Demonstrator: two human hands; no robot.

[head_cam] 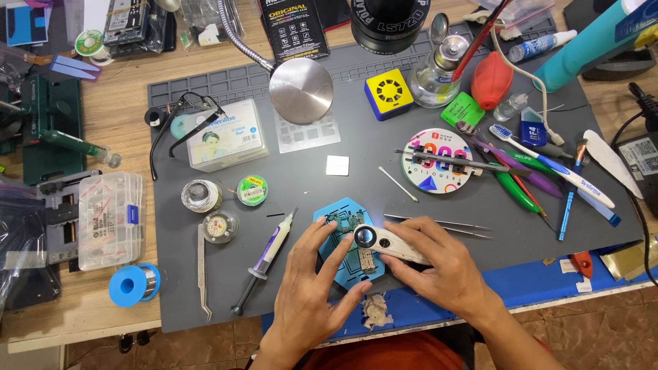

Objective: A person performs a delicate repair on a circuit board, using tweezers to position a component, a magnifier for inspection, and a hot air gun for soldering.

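Both hands work low on the grey counter (205, 301): the right hand (445, 270) grips a light, fragile magnifier (384, 240) by its handle; the left hand (312, 288), fingers spread, steadies the thin, brittle circuit board (346, 229) in its blue holder (336, 257).

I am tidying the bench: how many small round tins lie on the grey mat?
2. One tin lies beside the green reel; the other tin lies just below it, by the syringe. More may be hidden.

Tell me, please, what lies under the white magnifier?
Under the white magnifier sits a green circuit board on a blue holder. The right hand covers the magnifier's handle end.
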